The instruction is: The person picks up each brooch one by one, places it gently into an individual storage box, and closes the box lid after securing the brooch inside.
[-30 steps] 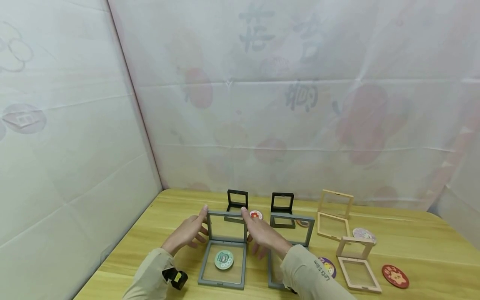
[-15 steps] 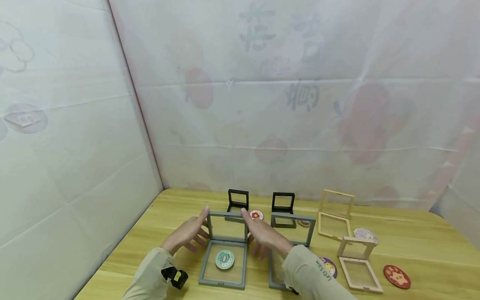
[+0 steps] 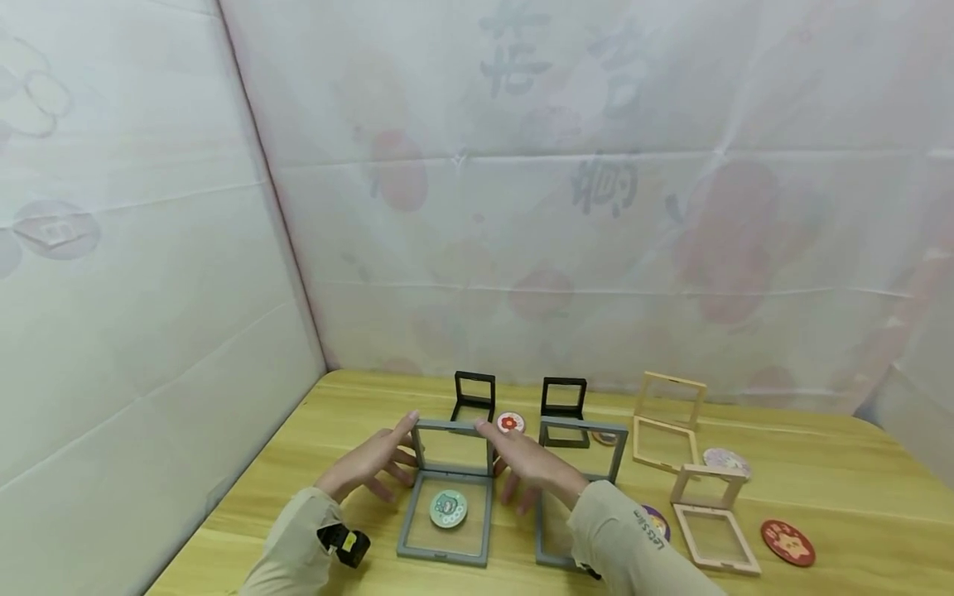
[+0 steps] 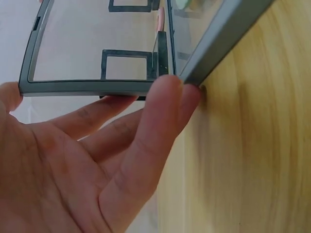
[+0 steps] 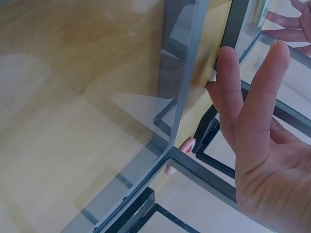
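A grey hinged display frame point(image 3: 441, 558) with clear film stands with its lid upright. On the film of its flat half lies a round green badge point(image 3: 448, 508) with a cartoon figure. My left hand point(image 3: 370, 465) is at the lid's left side, thumb at the top corner; the left wrist view shows its fingers spread along the grey edge point(image 4: 87, 88). At the opposite side is my right hand point(image 3: 531, 463), thumb on the top right corner, its fingers point(image 5: 257, 111) straight and spread in the right wrist view. My right forearm partly covers a second grey frame point(image 3: 585, 425).
Two black frames point(image 3: 475, 377) point(image 3: 564, 382) stand behind. To the right are a yellow frame point(image 3: 667, 442) and a beige frame point(image 3: 717, 538), both opened up. Round badges lie among them, including a red badge point(image 3: 787, 543) and a flower badge point(image 3: 511, 423). White cloth point(image 3: 462, 248) walls the wooden table.
Both hands stay at the lid's upper corners, with only a tiny shift of the right thumb. The whole head view has shifted slightly.
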`<state>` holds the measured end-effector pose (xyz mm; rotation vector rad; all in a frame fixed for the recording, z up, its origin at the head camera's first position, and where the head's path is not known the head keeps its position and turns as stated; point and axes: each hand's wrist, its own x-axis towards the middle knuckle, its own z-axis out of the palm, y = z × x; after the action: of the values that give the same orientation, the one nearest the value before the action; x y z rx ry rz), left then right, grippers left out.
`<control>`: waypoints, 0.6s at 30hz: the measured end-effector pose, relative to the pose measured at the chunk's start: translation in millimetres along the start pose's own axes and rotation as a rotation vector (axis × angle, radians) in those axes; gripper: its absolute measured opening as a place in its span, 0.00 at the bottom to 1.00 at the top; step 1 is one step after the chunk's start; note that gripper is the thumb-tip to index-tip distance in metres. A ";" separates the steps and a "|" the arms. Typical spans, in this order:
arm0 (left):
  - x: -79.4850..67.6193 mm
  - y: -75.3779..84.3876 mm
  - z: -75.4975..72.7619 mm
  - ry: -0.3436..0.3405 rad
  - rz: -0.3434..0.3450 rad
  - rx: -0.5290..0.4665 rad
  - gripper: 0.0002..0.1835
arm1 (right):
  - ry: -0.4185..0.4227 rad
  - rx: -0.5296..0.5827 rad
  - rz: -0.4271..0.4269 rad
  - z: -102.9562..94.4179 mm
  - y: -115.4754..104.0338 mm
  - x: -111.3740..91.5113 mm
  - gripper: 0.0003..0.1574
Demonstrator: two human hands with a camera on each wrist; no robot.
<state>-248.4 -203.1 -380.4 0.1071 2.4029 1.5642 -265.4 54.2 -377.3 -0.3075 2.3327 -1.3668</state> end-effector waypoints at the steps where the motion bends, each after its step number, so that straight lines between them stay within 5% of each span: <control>1: 0.1 -0.6 -0.4 -0.007 0.003 -0.002 0.45 | -0.009 0.000 -0.006 -0.7 0.3 -0.2 0.59; 10: -2.4 -4.1 -7.5 -0.087 0.040 0.011 0.44 | -0.077 -0.016 -0.038 -3.0 2.4 -1.0 0.58; 18: -0.7 -9.5 -21.7 -0.242 0.132 0.084 0.40 | -0.123 -0.021 -0.061 -8.0 5.7 -2.7 0.53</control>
<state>-252.7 -226.4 -380.6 0.4530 2.3092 1.4118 -266.6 64.2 -378.2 -0.4589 2.2541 -1.3137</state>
